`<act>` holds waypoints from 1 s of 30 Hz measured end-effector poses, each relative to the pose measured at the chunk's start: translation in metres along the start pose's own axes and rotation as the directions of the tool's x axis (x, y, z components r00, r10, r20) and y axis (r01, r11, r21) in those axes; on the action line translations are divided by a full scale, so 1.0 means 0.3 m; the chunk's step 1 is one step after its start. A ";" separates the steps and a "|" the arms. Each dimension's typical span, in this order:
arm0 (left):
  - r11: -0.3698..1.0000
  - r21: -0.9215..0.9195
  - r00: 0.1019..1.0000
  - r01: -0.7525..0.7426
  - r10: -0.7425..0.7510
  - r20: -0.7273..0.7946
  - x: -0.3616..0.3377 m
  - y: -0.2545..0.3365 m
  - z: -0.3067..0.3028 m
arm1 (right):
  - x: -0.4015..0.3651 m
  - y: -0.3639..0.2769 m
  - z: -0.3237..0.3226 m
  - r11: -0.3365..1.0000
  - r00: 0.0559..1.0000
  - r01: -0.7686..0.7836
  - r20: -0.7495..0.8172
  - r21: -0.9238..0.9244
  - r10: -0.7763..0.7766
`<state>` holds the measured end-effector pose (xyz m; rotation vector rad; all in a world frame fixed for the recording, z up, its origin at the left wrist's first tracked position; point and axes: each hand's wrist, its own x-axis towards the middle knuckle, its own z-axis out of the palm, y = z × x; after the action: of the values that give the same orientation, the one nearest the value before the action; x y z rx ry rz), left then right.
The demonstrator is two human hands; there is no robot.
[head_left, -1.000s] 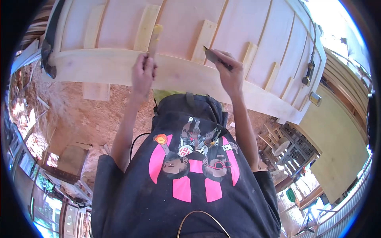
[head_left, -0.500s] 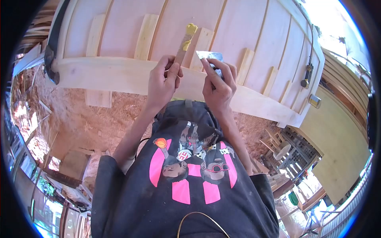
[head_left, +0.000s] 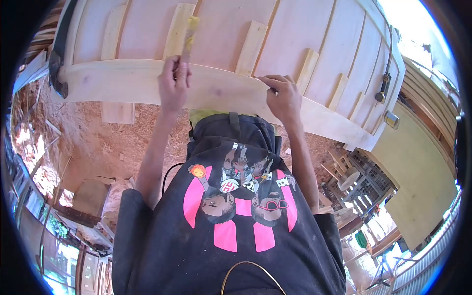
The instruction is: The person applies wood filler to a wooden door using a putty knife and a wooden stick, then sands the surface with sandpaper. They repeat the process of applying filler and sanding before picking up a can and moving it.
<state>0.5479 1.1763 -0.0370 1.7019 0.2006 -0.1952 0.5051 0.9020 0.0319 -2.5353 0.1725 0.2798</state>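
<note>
Stretched forward, my left hand [head_left: 173,84] grips a blurred, yellow-tipped stick [head_left: 188,40] over the pale wooden panel [head_left: 223,37], while my right hand [head_left: 285,100] curls over its near rail [head_left: 216,91], hold unclear.

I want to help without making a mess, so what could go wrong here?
The yellow paste on the stick in the left hand might drop onto the pale panel. The right hand is close to a wooden strip, so its knuckles could perhaps bump it.
</note>
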 end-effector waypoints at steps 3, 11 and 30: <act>0.999 0.032 1.000 -0.017 0.018 -0.018 0.005 -0.135 -0.049 | -0.020 0.027 0.070 0.993 1.000 0.007 0.002 -0.118 -0.007; 0.997 0.063 0.999 -0.037 0.039 -0.029 -0.014 -0.230 -0.066 | -0.047 0.029 0.163 0.966 0.992 0.103 -0.047 -0.237 -0.117; 0.992 0.111 0.998 -0.063 0.065 -0.012 -0.009 -0.219 -0.070 | 0.117 0.041 0.024 0.909 0.952 0.294 0.173 -0.297 -0.251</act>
<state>0.5296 1.2061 -0.0965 1.8179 0.1486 -0.1473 0.5358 0.8936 0.0112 -2.8054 -0.3039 0.3873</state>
